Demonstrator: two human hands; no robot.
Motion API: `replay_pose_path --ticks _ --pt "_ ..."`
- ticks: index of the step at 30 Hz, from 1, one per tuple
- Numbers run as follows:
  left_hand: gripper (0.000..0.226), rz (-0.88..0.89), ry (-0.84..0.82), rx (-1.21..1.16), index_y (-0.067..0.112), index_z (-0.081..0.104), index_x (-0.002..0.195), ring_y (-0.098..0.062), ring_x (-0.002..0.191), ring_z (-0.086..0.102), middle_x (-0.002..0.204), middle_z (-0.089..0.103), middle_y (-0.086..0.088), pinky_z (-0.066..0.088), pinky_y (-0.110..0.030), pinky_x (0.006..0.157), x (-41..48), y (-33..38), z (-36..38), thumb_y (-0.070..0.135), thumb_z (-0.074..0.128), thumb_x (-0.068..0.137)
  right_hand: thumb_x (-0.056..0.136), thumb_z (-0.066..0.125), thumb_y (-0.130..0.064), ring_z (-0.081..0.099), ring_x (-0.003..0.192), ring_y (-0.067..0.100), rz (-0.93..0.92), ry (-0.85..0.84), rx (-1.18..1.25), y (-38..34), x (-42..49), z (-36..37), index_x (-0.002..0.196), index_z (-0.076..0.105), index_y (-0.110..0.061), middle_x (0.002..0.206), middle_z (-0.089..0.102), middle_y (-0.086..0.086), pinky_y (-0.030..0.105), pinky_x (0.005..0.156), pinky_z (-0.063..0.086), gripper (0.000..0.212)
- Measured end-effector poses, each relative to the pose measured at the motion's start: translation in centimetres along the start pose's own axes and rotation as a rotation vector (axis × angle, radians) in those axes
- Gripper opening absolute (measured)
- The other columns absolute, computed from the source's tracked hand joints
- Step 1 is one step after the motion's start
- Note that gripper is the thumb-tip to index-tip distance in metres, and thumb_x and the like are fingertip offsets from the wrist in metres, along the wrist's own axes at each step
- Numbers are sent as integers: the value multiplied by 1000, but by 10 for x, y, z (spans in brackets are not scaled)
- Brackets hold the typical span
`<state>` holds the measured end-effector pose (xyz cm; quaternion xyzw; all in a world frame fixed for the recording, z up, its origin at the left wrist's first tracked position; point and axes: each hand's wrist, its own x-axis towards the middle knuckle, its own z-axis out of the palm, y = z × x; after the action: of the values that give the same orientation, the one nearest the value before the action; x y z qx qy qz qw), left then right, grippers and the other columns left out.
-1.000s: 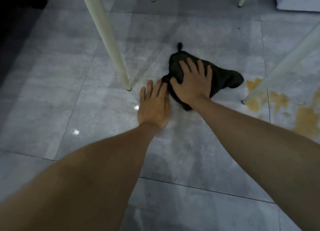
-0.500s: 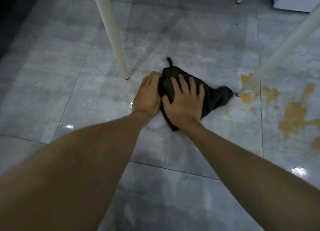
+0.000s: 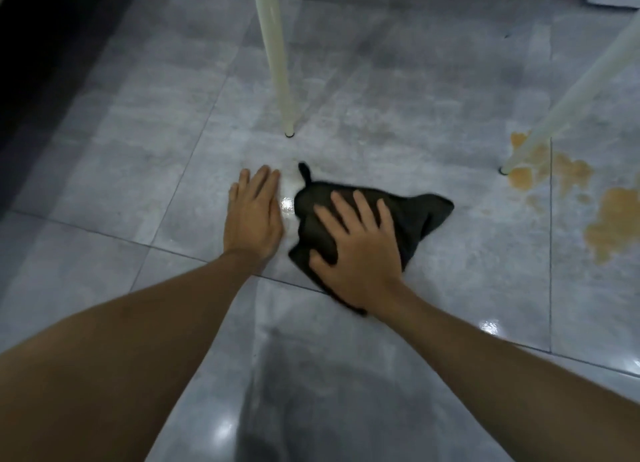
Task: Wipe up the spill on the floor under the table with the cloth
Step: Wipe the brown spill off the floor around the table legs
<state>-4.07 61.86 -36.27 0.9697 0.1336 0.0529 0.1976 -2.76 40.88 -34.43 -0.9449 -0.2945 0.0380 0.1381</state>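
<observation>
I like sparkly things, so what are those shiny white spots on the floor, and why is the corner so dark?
In the head view, the white spots are lamp glare on the glossy floor, one between the left hand and the cloth, another near the right arm at; the top left corner is simply unlit; the cloth's edges look slightly blurred.

I see my right hand [image 3: 356, 250] flat on the crumpled black cloth [image 3: 412, 215], left hand [image 3: 252, 219] just left of it on the grey tiled floor [image 3: 138, 149]; the orange-brown spill [image 3: 609, 226] lies far right, round the slanted white table leg [image 3: 571, 94].
</observation>
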Motion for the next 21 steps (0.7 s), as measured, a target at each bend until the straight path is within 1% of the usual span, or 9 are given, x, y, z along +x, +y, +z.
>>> replay_pose_path --ticks 3,6,8,10,12,15,17,19,21 --pt "54 27 -30 -33 10 40 153 -30 153 22 162 34 -10 12 -41 126 -15 -9 -5 12 31 100 88 44 -67 29 149 34 -13 -41 -43 22 -25 -4 149 46 -32 161 39 2 57 121 13 70" --pt "53 60 -51 -16 11 38 154 -30 153 21 163 31 -12 12 -40 125 -34 -17 -10 10 33 101 89 35 -71 22 151 36 161 -13 -70 25 17 -6 153 39 -32 163 33 4 59 121 9 75" --pt "52 42 -25 54 14 38 154 -33 153 20 162 32 -13 13 -45 125 -39 -20 -11 14 33 102 89 27 -74 15 152 37 233 -35 -71 1 46 1 156 30 -32 166 27 5 60 121 4 79" --pt "52 -65 11 130 19 37 154 -37 153 17 163 32 -10 10 -51 124 -40 -19 -14 19 33 102 90 27 -73 16 152 38 155 -44 -59 -30 48 10 157 30 -31 166 27 6 61 121 1 79" --pt "54 -129 7 135 20 34 156 -38 153 14 164 29 -7 9 -53 123 -41 -19 -15 20 33 101 92 36 -68 24 150 39 30 -17 10 -51 20 16 152 42 -29 163 35 7 60 121 6 72" --pt "52 -144 -7 61 15 36 155 -35 154 15 164 31 -7 10 -51 125 -40 -21 -19 13 32 103 91 42 -67 29 148 38 -116 -20 59 -42 -36 12 146 51 -30 159 41 5 60 120 13 67" --pt "49 -127 -11 61 15 38 154 -33 153 19 163 33 -7 13 -49 125 -40 -27 -24 17 32 105 89 43 -69 29 148 38 -166 -38 39 -22 -45 10 145 52 -30 159 41 5 60 120 15 69" --pt "49 -84 -30 108 16 39 153 -33 152 23 162 35 -7 19 -49 123 -42 -30 -28 24 31 105 88 47 -69 33 147 39 -85 12 18 -14 -26 13 144 54 -29 157 44 6 61 119 16 69" --pt "50 -46 -31 152 13 43 151 -36 147 32 157 41 -11 28 -51 118 -42 -31 -30 25 32 104 88 44 -69 31 147 40 58 31 3 -23 -1 16 146 51 -28 158 42 7 62 120 12 72"
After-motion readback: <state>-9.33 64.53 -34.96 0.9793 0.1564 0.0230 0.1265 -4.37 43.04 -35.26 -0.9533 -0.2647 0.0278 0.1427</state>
